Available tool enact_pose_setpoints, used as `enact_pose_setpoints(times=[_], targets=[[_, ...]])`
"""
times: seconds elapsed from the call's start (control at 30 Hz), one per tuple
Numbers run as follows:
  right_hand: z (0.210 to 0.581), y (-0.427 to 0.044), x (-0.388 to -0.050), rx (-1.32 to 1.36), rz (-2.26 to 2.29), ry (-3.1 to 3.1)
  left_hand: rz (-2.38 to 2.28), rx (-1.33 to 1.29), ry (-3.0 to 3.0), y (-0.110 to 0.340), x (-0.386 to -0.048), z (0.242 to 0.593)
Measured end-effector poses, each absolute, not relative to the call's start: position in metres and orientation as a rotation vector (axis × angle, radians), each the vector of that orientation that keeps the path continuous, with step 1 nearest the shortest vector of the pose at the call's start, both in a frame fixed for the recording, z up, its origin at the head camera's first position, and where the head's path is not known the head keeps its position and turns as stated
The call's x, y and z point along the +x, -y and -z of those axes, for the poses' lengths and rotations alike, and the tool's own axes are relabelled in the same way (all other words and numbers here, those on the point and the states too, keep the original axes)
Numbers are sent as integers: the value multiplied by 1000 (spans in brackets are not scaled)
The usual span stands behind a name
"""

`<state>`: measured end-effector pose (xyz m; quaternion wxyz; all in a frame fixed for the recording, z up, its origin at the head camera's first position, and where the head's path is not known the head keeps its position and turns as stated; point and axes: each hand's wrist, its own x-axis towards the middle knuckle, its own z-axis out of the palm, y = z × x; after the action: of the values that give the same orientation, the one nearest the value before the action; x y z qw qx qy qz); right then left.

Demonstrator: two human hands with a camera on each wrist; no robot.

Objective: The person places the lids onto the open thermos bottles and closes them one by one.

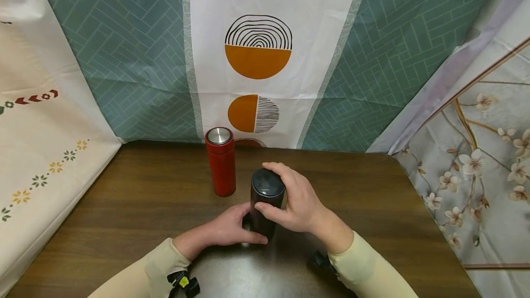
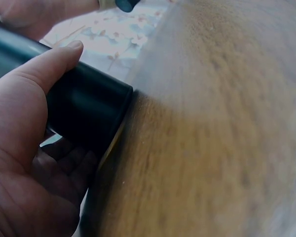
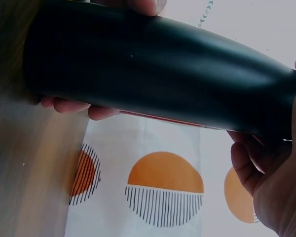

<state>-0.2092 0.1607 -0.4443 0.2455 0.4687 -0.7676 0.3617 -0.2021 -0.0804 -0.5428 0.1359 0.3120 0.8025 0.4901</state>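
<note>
A black vacuum flask point(image 1: 265, 215) stands upright on the wooden table, its dark lid point(image 1: 268, 182) facing up. Low on its body, my left hand point(image 1: 232, 229) grips it, thumb across the near side and fingers round the far side; the left wrist view shows this thumb point(image 2: 54, 64) against the flask near its base. Up at the lid end, my right hand point(image 1: 296, 201) holds the flask from the right with thumb and fingers spread round it. In the right wrist view the smooth black body point(image 3: 153, 74) fills the upper part, with a hand at each end.
A red flask point(image 1: 223, 169) with a silver-topped lid stands upright behind and left of the black one. Brown wooden table point(image 1: 136, 206) surface extends to both sides. A patterned green and white cloth point(image 1: 141, 59) hangs along the back edge, with floral cloth point(image 1: 468, 197) at the right.
</note>
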Motion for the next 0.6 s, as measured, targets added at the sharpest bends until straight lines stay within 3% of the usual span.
enact_pose_setpoints(times=[0.6], targets=[[441, -155, -203, 1163, -968, 2020, -1409, 864, -2323, 82, -202, 542]])
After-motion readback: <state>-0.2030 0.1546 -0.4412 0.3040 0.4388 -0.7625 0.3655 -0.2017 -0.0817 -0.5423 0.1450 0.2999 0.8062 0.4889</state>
